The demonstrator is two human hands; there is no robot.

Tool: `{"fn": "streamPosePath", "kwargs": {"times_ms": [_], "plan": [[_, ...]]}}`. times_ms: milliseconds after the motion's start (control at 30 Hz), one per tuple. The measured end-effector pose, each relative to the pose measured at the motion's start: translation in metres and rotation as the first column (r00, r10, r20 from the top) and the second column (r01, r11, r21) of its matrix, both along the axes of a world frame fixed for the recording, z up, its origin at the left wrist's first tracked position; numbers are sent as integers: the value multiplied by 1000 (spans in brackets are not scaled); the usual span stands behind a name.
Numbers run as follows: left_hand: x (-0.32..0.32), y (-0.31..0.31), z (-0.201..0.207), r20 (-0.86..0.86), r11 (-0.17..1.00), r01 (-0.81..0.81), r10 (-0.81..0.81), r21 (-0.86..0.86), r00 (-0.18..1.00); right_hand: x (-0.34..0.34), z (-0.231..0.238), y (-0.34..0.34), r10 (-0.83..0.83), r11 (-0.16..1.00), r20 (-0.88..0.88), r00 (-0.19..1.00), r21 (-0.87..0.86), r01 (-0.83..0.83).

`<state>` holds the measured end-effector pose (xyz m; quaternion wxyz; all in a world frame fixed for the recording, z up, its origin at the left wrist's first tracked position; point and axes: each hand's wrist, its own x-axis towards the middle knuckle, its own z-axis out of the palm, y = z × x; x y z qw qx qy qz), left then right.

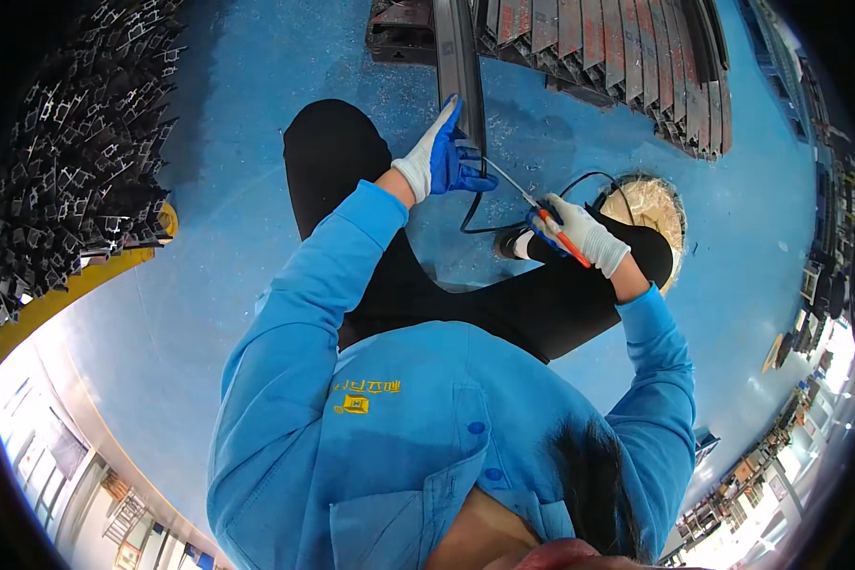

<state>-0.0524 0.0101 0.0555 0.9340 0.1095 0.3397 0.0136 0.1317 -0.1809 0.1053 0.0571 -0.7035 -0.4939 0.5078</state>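
A long dark profile bar (460,71) reaches from the top edge down toward my lap. My left hand (444,157), in a white glove with a blue palm, grips its near end, thumb along the side and fingers around the bottom. In my gloved right hand (579,233) is a screwdriver (567,238) with a red handle. Its thin metal shaft slants up left to the bar's end. A black rubber strip (480,230) hangs from that end and loops right, passing behind my right hand.
A round bundle in tan wrapping (651,204) stands by my right knee, with black strip running to it. Several stacked dark profiles (617,57) lie ahead. A tall pile of cut profiles (76,142) rises at left on a yellow base (66,294). The floor (237,85) is blue.
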Motion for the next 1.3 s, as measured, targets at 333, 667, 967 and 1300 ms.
{"fn": "streamPosePath", "kwargs": {"times_ms": [333,667,967,1300], "plan": [[2,-2,10,-13,999,0,0,37,1000,-1,3,13,117,992,124,985,26,-121],[6,-2,-2,18,1000,8,-8,12,1000,-2,13,12,72,997,183,980,19,-76],[10,-5,3,-41,1000,-22,21,-15,999,38,23,37,-339,939,166,926,118,323],[12,-7,-3,26,1000,-28,28,-5,999,135,-75,198,-607,728,464,645,650,217]]}}
